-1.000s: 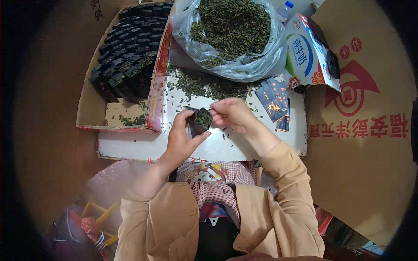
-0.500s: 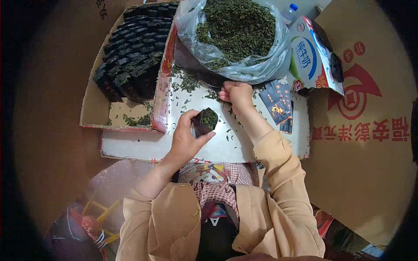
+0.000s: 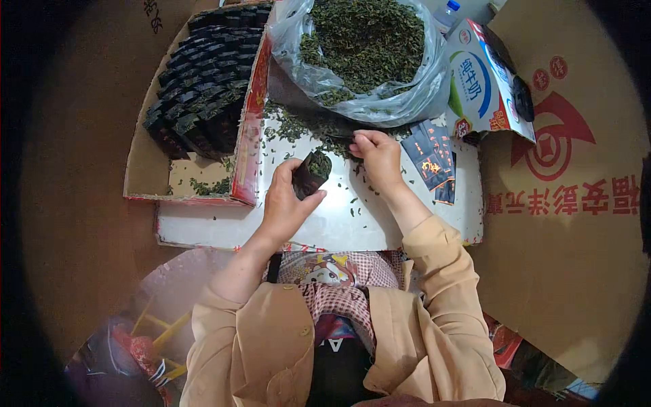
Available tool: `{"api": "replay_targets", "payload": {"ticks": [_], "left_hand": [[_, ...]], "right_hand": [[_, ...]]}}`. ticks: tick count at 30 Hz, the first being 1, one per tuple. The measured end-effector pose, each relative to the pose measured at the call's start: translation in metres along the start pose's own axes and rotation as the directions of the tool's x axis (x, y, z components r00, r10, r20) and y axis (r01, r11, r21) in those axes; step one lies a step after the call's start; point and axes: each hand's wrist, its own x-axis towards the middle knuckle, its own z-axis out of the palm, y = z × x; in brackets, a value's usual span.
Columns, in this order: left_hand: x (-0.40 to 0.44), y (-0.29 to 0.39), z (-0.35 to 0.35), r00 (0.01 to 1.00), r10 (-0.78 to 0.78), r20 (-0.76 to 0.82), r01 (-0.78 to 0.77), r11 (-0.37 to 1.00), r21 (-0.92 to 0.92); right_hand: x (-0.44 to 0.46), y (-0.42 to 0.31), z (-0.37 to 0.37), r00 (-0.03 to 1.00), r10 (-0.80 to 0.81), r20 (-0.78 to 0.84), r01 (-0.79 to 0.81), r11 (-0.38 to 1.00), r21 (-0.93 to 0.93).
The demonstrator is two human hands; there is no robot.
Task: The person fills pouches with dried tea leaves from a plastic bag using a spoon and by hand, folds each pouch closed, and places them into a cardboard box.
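My left hand is wrapped round a small black tea packet. Its mouth gapes upward and dark green leaves show inside. My right hand is closed in a pinch at the front of the big clear plastic bag, by a dark edge; what the fingertips grip is hard to make out. The bag is full of dried green tea leaves. Loose leaves lie scattered on the white tabletop between the hands. Right of my right hand are flat black packets with orange print.
At the left, an open cardboard box holds rows of black packets and some spilled leaves. A milk carton box stands at the back right, near a blue-capped bottle. Large cardboard panels rise at the sides.
The packet in my left hand has shifted slightly left and up and now tilts. My right hand has moved a little right and down, away from the bag's front edge.
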Motion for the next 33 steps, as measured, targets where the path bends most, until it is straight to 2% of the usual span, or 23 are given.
{"api": "replay_targets", "payload": {"ticks": [2, 6, 8, 11, 12, 17, 19, 20, 22, 23, 25, 29, 33], "left_hand": [[0.003, 0.001, 0.0, 1.0, -0.015, 0.013, 0.015, 1.0, 0.02], [0.01, 0.002, 0.004, 1.0, -0.008, 0.007, 0.008, 1.0, 0.007], [0.014, 0.006, 0.006, 1.0, -0.014, 0.023, 0.014, 1.0, 0.018], [0.02, 0.009, 0.01, 0.999, -0.037, 0.034, 0.038, 0.999, -0.024], [0.023, 0.009, 0.012, 0.999, -0.017, 0.029, 0.017, 1.0, 0.012], [0.03, 0.008, 0.024, 0.998, 0.066, 0.02, -0.067, 0.995, 0.07], [0.03, 0.008, 0.03, 0.993, 0.114, 0.0, -0.113, 0.986, 0.124], [0.031, 0.009, 0.032, 0.993, 0.117, 0.002, -0.116, 0.986, 0.121], [0.032, 0.011, 0.037, 0.984, 0.177, -0.023, -0.172, 0.974, 0.15], [0.032, 0.012, 0.039, 0.984, 0.177, -0.022, -0.172, 0.974, 0.148], [0.032, 0.01, 0.044, 0.971, 0.235, -0.037, -0.227, 0.962, 0.153], [0.032, 0.007, 0.052, 0.954, 0.296, -0.045, -0.288, 0.949, 0.129], [0.031, 0.008, 0.056, 0.955, 0.295, -0.032, -0.292, 0.952, 0.089]], "right_hand": [[-0.008, -0.01, -0.011, 0.997, 0.045, 0.063, -0.047, 0.998, 0.04], [-0.021, -0.027, -0.037, 0.996, 0.038, 0.081, -0.044, 0.996, 0.077], [-0.025, -0.035, -0.053, 0.99, -0.025, 0.135, 0.005, 0.989, 0.146], [-0.03, -0.052, -0.075, 0.983, -0.08, 0.166, 0.061, 0.991, 0.118], [-0.031, -0.058, -0.081, 0.975, -0.111, 0.191, 0.09, 0.989, 0.116], [-0.031, -0.092, -0.094, 0.95, -0.179, 0.256, 0.184, 0.983, 0.004], [-0.028, -0.104, -0.093, 0.927, -0.187, 0.326, 0.254, 0.951, -0.176], [-0.028, -0.11, -0.091, 0.928, -0.187, 0.322, 0.254, 0.951, -0.179], [-0.028, -0.12, -0.085, 0.85, -0.327, 0.412, 0.504, 0.731, -0.459], [-0.028, -0.126, -0.082, 0.851, -0.326, 0.411, 0.503, 0.731, -0.461], [-0.028, -0.135, -0.075, 0.819, -0.332, 0.468, 0.568, 0.591, -0.573], [-0.024, -0.135, -0.062, 0.75, -0.374, 0.546, 0.66, 0.486, -0.573], [-0.025, -0.15, -0.042, 0.754, -0.204, 0.624, 0.65, 0.37, -0.664]]}}
